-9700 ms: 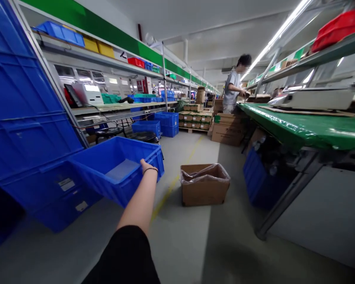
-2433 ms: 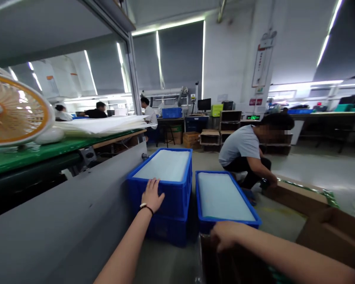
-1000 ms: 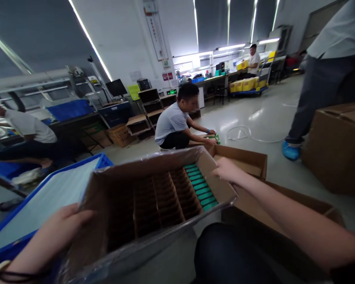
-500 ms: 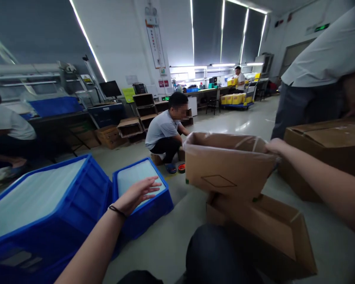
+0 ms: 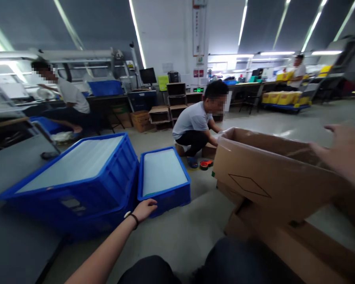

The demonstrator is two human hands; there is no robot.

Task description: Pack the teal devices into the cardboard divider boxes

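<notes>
My left hand [image 5: 146, 209], a dark band on its wrist, is at the near corner of a low blue crate [image 5: 168, 200]. Its fingers are loosely bent and hold nothing; whether they touch the crate is unclear. Pale, flat sheet-like material [image 5: 164, 169] fills that crate. At the right, my right hand [image 5: 343, 152] is blurred, its fingers apart, over the right side of an open cardboard box [image 5: 260, 177]. Clear plastic lines this box's rim. Below it, another open cardboard box [image 5: 284, 240] lies partly hidden.
Larger blue crates [image 5: 106, 193] are stacked at the left, the upper one filled with pale material. A co-worker [image 5: 192, 122] squats behind the cardboard box, near tape rolls [image 5: 205, 165] on the floor. Another person [image 5: 70, 94] sits at the far left. Yellow bins [image 5: 280, 97] rest on a cart.
The view has swung left, so things appear further right. My right hand has come off the cardboard box's rim. My left hand has dropped from above the low crate to its near corner.
</notes>
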